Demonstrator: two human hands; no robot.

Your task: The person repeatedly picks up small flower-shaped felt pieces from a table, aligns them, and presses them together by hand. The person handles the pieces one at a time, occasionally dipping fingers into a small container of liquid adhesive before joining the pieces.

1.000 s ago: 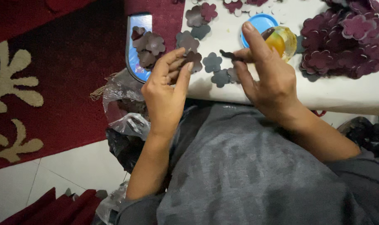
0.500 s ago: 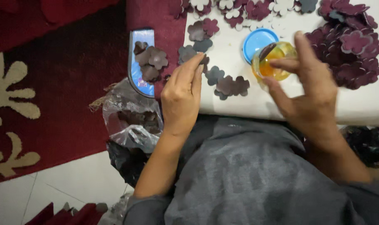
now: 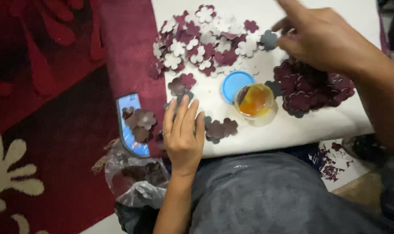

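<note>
A white tabletop (image 3: 292,125) carries heaped maroon flower cutouts (image 3: 311,86) — the right hand (image 3: 320,37) pinches a grey flower cutout (image 3: 269,40) above them, the left hand (image 3: 184,132) lies flat, fingers spread, beside a small glue jar (image 3: 254,101).

head view — worn high | faces steeply down | close over white board (image 3: 292,130)

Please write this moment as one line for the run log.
left hand: flat on white board | right hand: pinching flower cutout | glue jar: open
</note>
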